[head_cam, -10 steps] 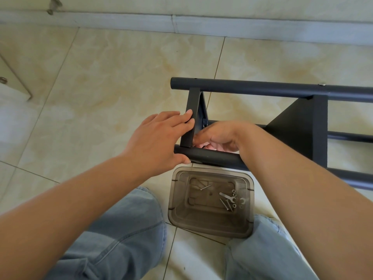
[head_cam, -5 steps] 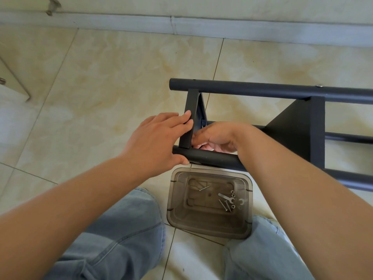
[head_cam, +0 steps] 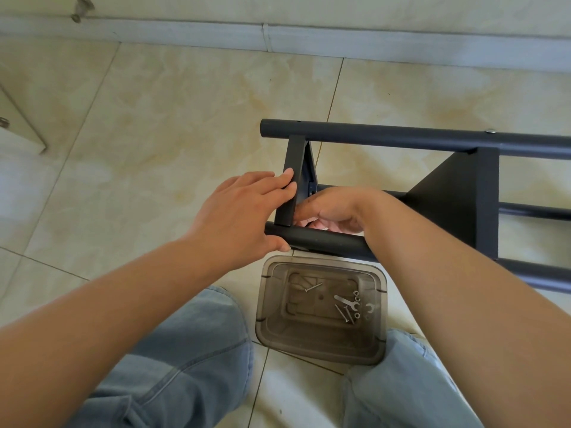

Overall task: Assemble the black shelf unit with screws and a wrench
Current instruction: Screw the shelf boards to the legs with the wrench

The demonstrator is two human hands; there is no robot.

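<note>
1. Lying on its side on the tiled floor (head_cam: 154, 125), the black shelf unit (head_cam: 457, 199) fills the right of the head view, with its round tubes running left to right and one shelf panel already fixed between them.
2. The left hand (head_cam: 241, 217) steadies the end panel (head_cam: 292, 180): its fingers lie nearly straight along the panel's outer face and the thumb rests against the near tube (head_cam: 324, 240). This looks meant to keep the panel square to the tube while the joint is worked on.
3. The right hand (head_cam: 330, 211) reaches over the near tube into the corner behind the panel, fingers curled inward. Whatever they pinch is hidden by the tube and the hand itself, so I cannot tell what it holds; probably a screw or nut at the bracket.
4. A small fastener head (head_cam: 490, 131) shows on the far tube (head_cam: 401, 139) above the fixed shelf, so that joint appears done.
5. A smoky clear plastic bin (head_cam: 321, 350) sits on the floor between the person's knees, just beside the near tube. It holds the spare hardware within easy reach: a small flat wrench (head_cam: 346, 301), several screws (head_cam: 344, 313) and nuts (head_cam: 356, 293).
6. The wrench being unused suggests the fastener is being started by fingers first.
</note>
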